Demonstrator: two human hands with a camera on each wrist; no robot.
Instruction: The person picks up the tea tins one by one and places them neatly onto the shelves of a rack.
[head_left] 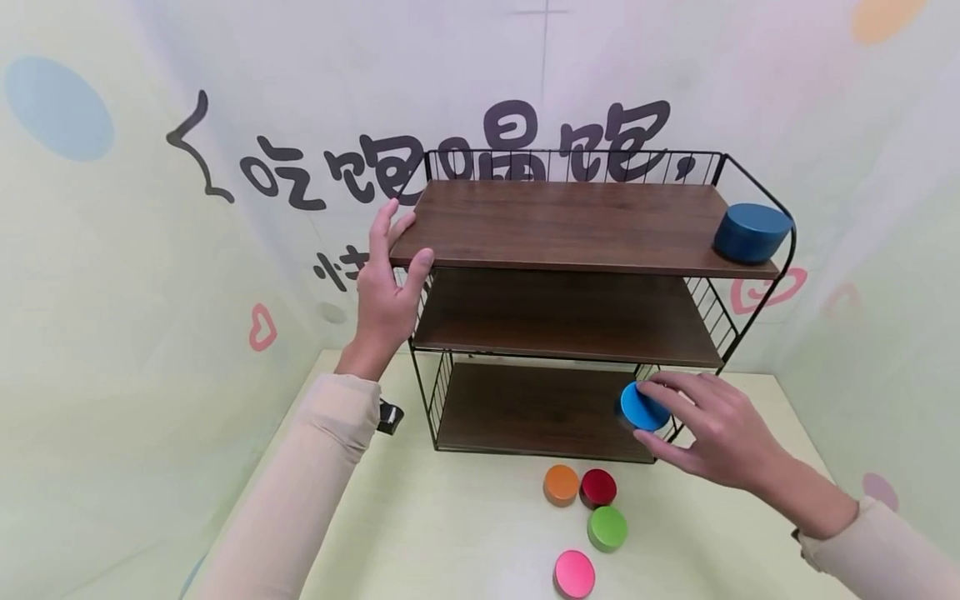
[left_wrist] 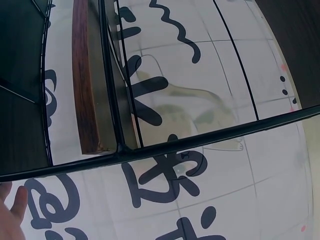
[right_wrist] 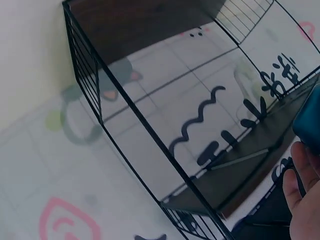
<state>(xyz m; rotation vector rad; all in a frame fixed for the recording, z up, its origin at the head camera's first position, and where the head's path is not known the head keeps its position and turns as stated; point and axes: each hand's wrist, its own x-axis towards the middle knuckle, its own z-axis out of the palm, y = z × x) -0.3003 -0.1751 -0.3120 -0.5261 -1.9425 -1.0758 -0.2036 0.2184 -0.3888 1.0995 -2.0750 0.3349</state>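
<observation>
My right hand (head_left: 720, 429) pinches a bright blue round tin (head_left: 641, 407) between thumb and fingers, in front of the right end of the bottom shelf. The same tin (right_wrist: 309, 122) shows at the right edge of the right wrist view. At the left front corner of a three-tier rack's top shelf (head_left: 555, 221), my left hand (head_left: 386, 287) rests with fingers extended upward and thumb by the front edge. A darker blue round tin (head_left: 752, 232) stands on that shelf's right end.
Orange (head_left: 561, 485), dark red (head_left: 598, 488), green (head_left: 607, 528) and pink (head_left: 574, 574) round tins sit on the pale table (head_left: 450, 525) before the rack. The middle shelf (head_left: 562, 312) and bottom shelf (head_left: 525, 408) have black wire sides. A small black object (head_left: 389, 417) lies left of the rack.
</observation>
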